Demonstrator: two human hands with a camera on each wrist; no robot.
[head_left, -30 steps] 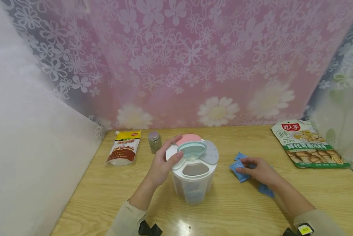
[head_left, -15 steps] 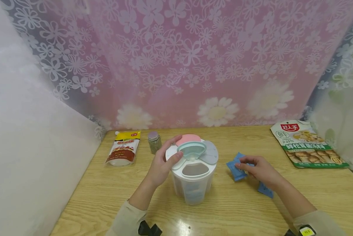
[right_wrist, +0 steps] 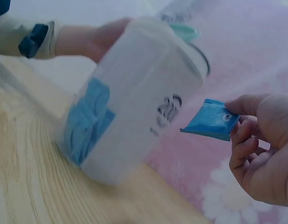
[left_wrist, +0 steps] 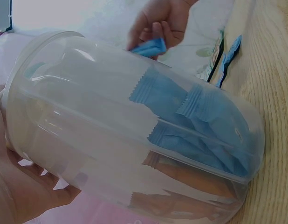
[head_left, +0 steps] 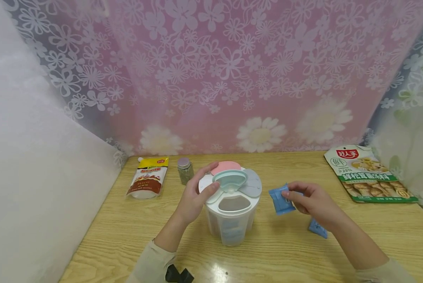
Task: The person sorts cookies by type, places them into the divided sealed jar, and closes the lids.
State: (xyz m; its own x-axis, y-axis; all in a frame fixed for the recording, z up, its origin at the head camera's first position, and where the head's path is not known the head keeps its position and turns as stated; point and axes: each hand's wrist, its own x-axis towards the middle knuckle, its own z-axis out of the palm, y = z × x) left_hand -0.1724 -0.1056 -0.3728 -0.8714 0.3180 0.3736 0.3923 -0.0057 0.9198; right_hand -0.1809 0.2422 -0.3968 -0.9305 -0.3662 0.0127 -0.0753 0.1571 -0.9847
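Observation:
A clear plastic storage canister [head_left: 248, 220] with a white, several-flapped lid stands upright on the table. Its mint flap [head_left: 229, 179] is raised, leaving the front opening uncovered. My left hand [head_left: 194, 198] grips the lid's left side, thumb on top. Through the wall, the left wrist view shows blue sachets [left_wrist: 214, 116] in one compartment and orange-brown ones [left_wrist: 190, 179] in another. To the right of the canister, my right hand [head_left: 317, 202] pinches a blue sachet [right_wrist: 211, 120] between thumb and fingers, above the table. Another blue sachet [head_left: 317, 228] lies below that hand.
At back left lie a spouted pouch [head_left: 147, 179] and a small lidded jar [head_left: 185, 171]. A large green-and-white food packet [head_left: 372, 173] lies at back right. A pink floral curtain [head_left: 215, 78] hangs behind the wooden table [head_left: 133, 243].
My right hand has picked up the blue sachet from the tabletop and shifted it slightly left. The left hand and canister have stayed put.

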